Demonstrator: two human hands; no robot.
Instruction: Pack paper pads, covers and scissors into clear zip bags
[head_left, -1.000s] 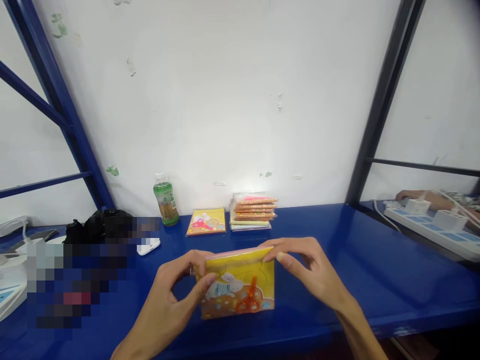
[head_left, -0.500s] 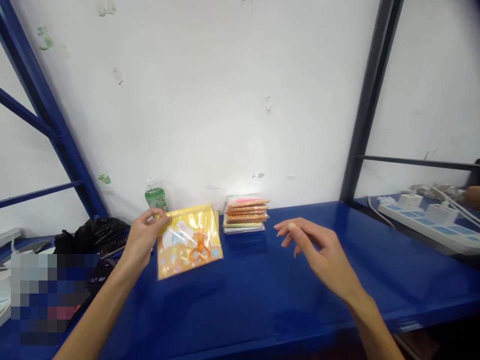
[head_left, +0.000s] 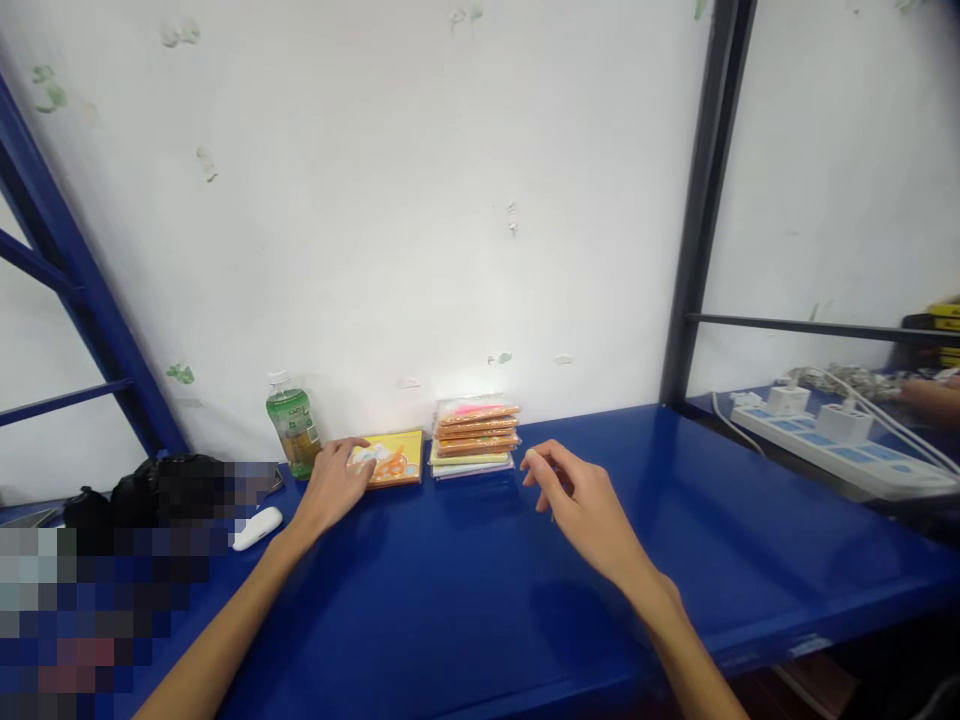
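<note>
Here, head view. Left arm stretched forward and slightly inward across the blue shelf [head_left: 465, 600], forearm entering from the lower left. Left hand [head_left: 334, 485] lies palm down at the far end of the reach, fingers extended and loosely together, tips resting on the near left part of a yellow packet [head_left: 394, 458]. No pinch visible; whether the thumb is under the packet's edge cannot be told.

Right arm comes in from the lower right, forearm angled toward the centre. Right hand [head_left: 581, 500] hovers just above the shelf, wrist a little raised, fingers curled loosely and slightly apart, forefinger and thumb pointing toward the stack [head_left: 474, 438]. It holds nothing and touches nothing.

Yellow packet: flat on the shelf close to the back wall, glossy wrap, orange and white cartoon print on its face, partly covered by the left fingers. It sits between a green bottle [head_left: 292, 425] on its left and the stack of similar orange, pink and yellow packets just beside it on its right.

Also on the shelf: a small white object [head_left: 257, 527] near the left forearm, black bag [head_left: 150, 490] beyond it. A white power strip [head_left: 832, 450] lies on the next shelf bay to the right.
</note>
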